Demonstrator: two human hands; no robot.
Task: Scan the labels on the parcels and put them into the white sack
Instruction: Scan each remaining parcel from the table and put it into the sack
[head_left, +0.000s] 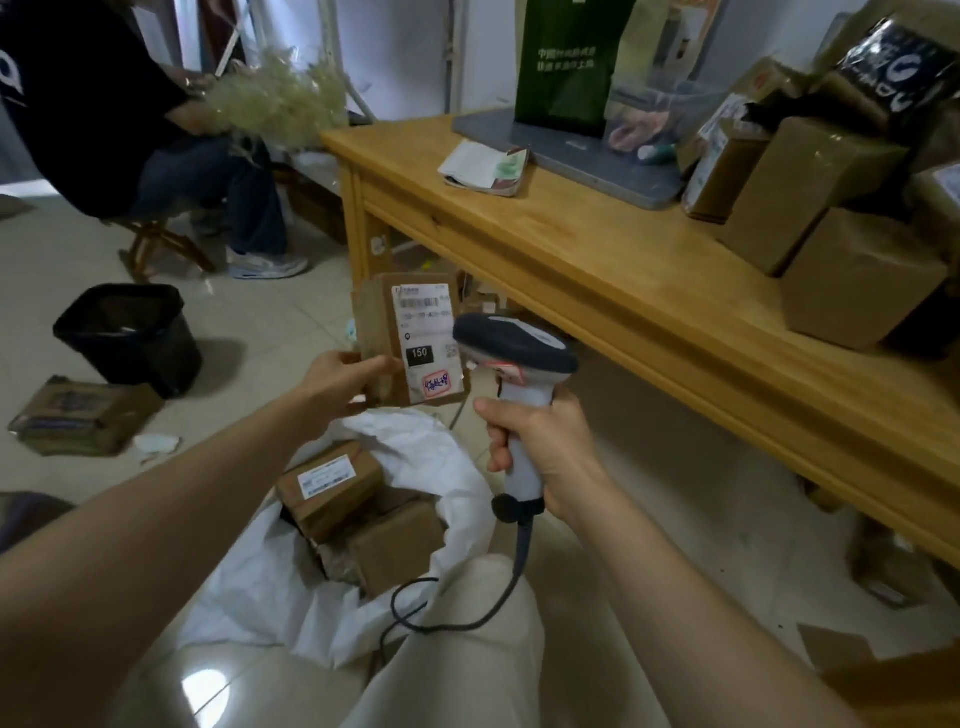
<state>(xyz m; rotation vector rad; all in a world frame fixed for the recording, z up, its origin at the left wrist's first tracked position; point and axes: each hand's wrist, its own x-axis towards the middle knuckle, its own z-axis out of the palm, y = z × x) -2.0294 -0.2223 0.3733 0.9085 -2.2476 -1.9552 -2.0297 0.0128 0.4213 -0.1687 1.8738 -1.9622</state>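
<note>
The white sack (415, 525) lies open on the floor, near and in the middle; inside it sit brown boxes, and the top box in the sack (328, 484) shows a white label; a knee in pale trousers (467, 639) covers the sack's near right edge. The right hand (543, 449) is wrapped tight around the handle of the scanner (511, 358); the scanner's dark head sits just right of the held parcel; its black cord (431, 605) loops down over the sack's edge. The left hand (343, 382) grips the held parcel (410, 340) by its left side, thumb on the front, just above the sack; the parcel stands upright, and its label (427, 340) faces the camera. Left on the floor lie a flat brown parcel (83, 415) and, a bit farther, a black bin (130, 338). To the right stands a wooden table (623, 291); more brown boxes (831, 244) are piled on its right end; a green bag (569, 62) stands at its far side. Far left, another person (104, 114) sits on a stool, holding a pale, fluffy bunch.
</note>
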